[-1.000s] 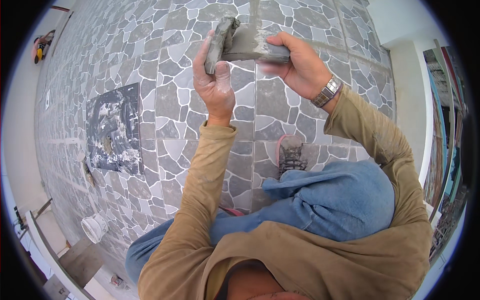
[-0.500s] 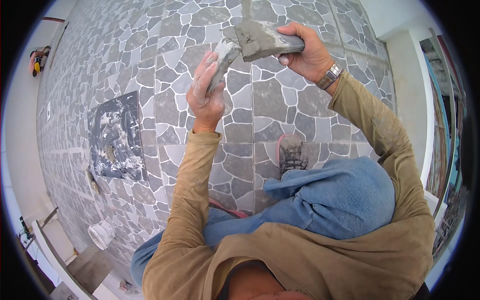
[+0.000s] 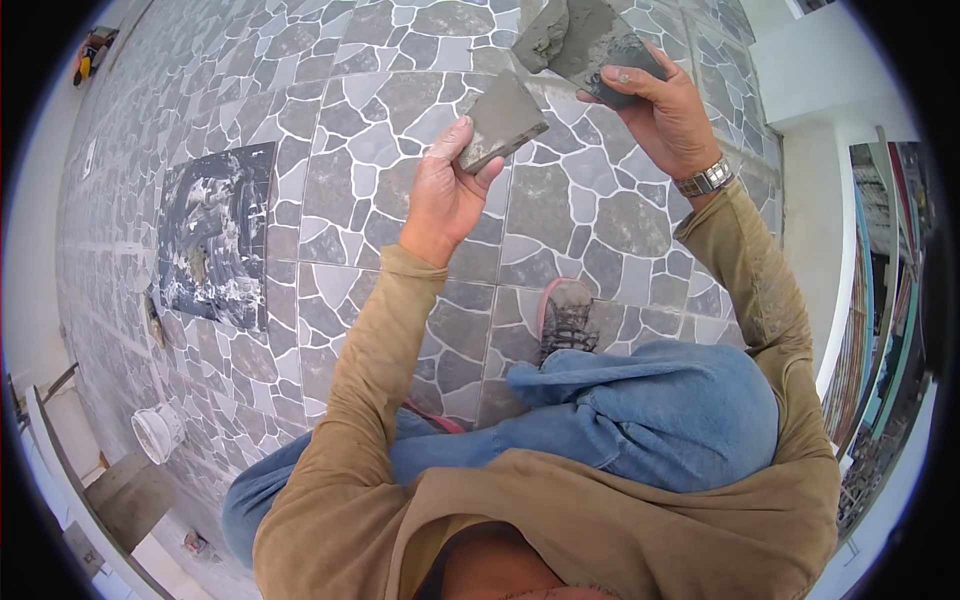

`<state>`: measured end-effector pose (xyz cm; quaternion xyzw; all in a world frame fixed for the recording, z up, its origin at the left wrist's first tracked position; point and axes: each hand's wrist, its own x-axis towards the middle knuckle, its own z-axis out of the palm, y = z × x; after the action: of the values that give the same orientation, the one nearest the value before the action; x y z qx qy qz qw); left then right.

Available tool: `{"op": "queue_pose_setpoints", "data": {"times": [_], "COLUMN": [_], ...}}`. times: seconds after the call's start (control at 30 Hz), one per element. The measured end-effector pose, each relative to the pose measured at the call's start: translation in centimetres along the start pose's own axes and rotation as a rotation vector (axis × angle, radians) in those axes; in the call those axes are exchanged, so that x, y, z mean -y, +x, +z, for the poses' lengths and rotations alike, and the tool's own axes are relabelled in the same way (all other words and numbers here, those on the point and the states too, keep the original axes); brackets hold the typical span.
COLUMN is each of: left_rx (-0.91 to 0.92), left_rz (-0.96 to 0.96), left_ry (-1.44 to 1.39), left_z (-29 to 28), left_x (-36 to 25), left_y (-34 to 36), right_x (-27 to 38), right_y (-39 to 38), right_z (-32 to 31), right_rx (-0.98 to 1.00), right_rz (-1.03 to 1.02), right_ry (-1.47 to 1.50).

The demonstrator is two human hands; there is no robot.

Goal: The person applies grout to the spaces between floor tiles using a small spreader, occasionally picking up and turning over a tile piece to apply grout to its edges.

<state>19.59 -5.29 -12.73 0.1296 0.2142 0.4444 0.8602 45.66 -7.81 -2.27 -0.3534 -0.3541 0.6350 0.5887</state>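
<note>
My left hand (image 3: pixel 445 195) grips a small flat grey tile piece (image 3: pixel 500 122) smeared with mortar, held out in front of me. Above and to the right, my right hand (image 3: pixel 662 112) holds a trowel (image 3: pixel 585 40) loaded with wet grey mortar, its blade just above the tile piece and apart from it. A metal watch (image 3: pixel 706 181) sits on my right wrist. Both arms wear tan sleeves. I am crouched in blue jeans with one shoe (image 3: pixel 567 318) on the stone-patterned tiled floor (image 3: pixel 380 90).
A dark board (image 3: pixel 215 235) smeared with mortar lies on the floor at the left, a small tool (image 3: pixel 153 320) beside it. A white bucket (image 3: pixel 158 432) stands at lower left. A white wall (image 3: pixel 815 60) and a doorway (image 3: pixel 880 300) run along the right.
My left hand and the tile piece have come apart from the trowel and moved down-left. My right hand has lifted the trowel up and to the right.
</note>
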Motion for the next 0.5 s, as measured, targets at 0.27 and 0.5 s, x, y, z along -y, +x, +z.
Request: {"op": "queue_pose_setpoints", "data": {"times": [0.27,0.5], "left_rx": [-0.077,-0.096], "left_rz": [0.065,0.214], "left_ry": [0.074,0.215], "left_z": [5.1,4.4], "left_x": [-0.7,0.6], "left_y": [-1.8,-2.4], "right_x": [-1.5,-2.8], "right_y": [-1.3,-0.6], "right_z": [1.9,-1.1], "right_rx": [0.153,0.193], "right_rz": [-0.421,-0.6], "right_ry": [-0.979,-1.244]}}
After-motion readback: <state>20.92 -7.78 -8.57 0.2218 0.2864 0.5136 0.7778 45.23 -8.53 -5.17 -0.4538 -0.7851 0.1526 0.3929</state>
